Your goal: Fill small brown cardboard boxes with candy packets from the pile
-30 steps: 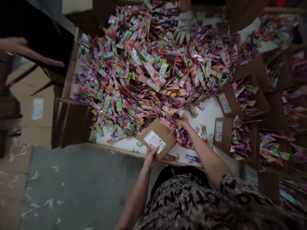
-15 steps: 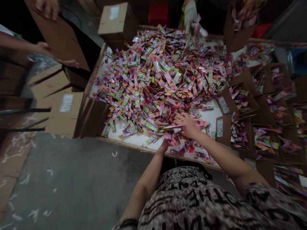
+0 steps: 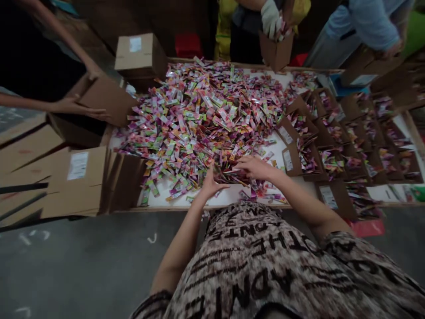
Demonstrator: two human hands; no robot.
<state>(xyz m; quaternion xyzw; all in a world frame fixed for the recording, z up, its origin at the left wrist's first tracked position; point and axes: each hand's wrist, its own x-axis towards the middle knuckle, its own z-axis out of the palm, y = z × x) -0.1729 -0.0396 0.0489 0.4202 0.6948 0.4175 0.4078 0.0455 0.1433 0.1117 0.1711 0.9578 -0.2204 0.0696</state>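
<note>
A wide heap of small pink, purple and green sachets [image 3: 206,115] covers much of the white tabletop [image 3: 229,195]. My left hand [image 3: 210,184] is at the near edge of the heap, thumb and fingers spread wide, cupped against the left side of a loose bunch of sachets [image 3: 229,173]. From the right, my right hand [image 3: 254,168] reaches onto the same bunch, its fingers bent around some of the sachets. The fingertips are partly hidden among them.
Several open cartons [image 3: 332,164] filled with sachets stand at the right. Folded cardboard boxes [image 3: 86,177] are at the left, beside a person's hands [image 3: 79,108] on a carton. A closed box [image 3: 139,55] sits at the back left. Across the table, a gloved hand [image 3: 270,17] is over another carton.
My left hand has come up from beneath the bunch and spread open at its left. My right hand stays on the sachets. The gloved hand has moved from the heap to a carton.
</note>
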